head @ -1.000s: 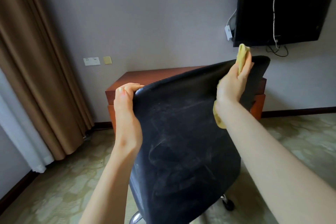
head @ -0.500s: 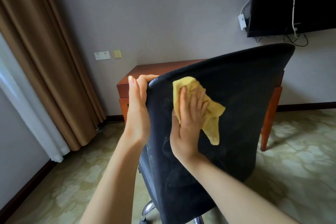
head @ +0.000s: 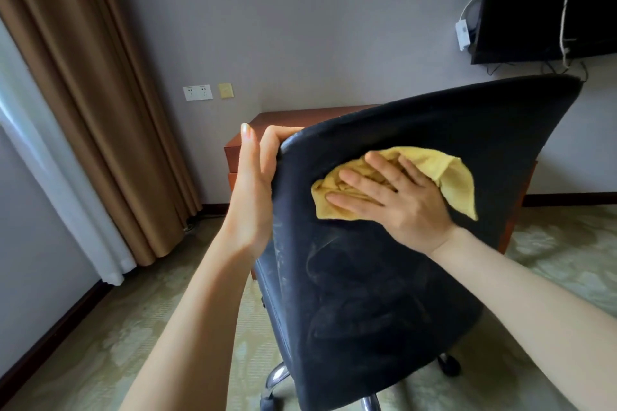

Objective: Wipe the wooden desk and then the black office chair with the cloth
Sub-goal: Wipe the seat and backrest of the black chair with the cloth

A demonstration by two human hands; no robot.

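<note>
Where chair (head: 384, 294) hides most of desk (head: 293, 114), left fingers (head: 278, 138) curled round its edge, right fingers (head: 355, 181) flat on cloth (head: 449, 172)

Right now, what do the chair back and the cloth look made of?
The chair back: black matte upholstery, probably fabric; pale dusty smears cling to it. The cloth: soft yellow textile, perhaps microfibre; it bunches in folds under the right hand.

We see the chair (head: 384, 277) back hiding most of the desk (head: 267, 120) and its own seat. Fingertips of the left hand (head: 253, 190) lie hidden behind the back's rim; the right hand (head: 394, 200) covers the cloth (head: 450, 173) in part. The view's edges cut the TV (head: 534, 0) and the chair's base.
</note>
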